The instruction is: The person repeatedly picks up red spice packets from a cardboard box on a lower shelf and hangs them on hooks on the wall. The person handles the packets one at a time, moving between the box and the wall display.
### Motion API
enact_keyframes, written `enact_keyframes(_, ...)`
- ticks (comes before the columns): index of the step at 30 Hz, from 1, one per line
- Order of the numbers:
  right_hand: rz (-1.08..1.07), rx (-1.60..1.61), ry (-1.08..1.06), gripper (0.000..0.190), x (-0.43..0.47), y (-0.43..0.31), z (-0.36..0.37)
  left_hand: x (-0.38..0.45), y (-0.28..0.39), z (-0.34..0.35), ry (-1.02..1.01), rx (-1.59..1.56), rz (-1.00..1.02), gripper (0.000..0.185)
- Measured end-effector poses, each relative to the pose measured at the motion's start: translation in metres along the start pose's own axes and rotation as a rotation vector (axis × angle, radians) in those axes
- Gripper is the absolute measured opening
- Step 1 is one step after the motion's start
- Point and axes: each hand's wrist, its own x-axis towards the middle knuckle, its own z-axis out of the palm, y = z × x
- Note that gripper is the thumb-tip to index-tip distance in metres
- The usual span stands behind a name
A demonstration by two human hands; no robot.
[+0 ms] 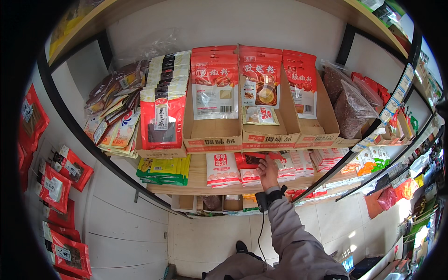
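Note:
My right hand (268, 171) reaches to the lower wooden shelf (196, 189), its fingers closed at the edge of a red packet with a dark window (252, 158). This packet lies over red and white seasoning bags (250, 177), just under the front of the cardboard display boxes. A black device with a cable (262, 201) is strapped to my right wrist. To the left of the hand lies a white bag with red print (221, 168). My left hand is out of view.
Cardboard boxes (213, 143) above hold red spice pouches (215, 84), a small pale sachet (260, 115) and black sesame packets (162, 122). Bags of dark reddish spice (353, 108) stand right. Black metal posts (325, 171) frame the shelves. Red packets (56, 189) hang left.

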Motion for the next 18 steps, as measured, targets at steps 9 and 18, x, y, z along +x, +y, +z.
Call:
enact_keyframes(9,-0.085,-0.17,-0.182,0.007,-0.096,-0.028,-0.007,0.0,0.036,0.005,0.014,0.157,-0.025,0.023)
enact_keyframes(18,0.278,-0.323,-0.529,0.035,-0.192,-0.002,0.008,0.036,0.086,0.016,-0.129,0.312,0.135,0.035)
